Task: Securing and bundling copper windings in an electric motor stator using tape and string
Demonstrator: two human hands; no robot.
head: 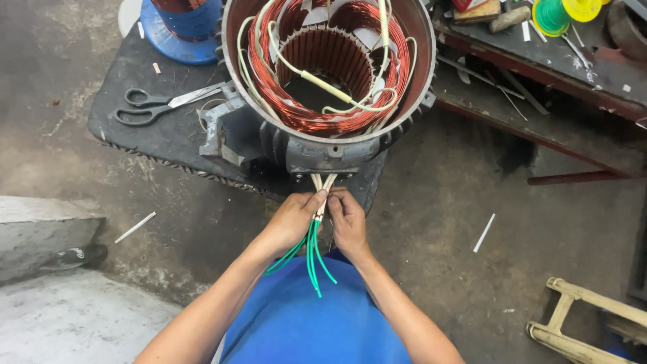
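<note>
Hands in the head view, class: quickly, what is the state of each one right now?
Left hand: closed, pinching the bundle of lead wires below the motor stator.
Right hand: closed on the same bundle from the other side.

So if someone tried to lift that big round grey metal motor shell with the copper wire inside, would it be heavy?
Probably very heavy: the big round grey metal motor shell has thick walls and is packed with shiny copper wire coils. It likely would not slide easily, since it sits on a black rubber mat. The copper wire looks thin, so it could probably get scratched.
</note>
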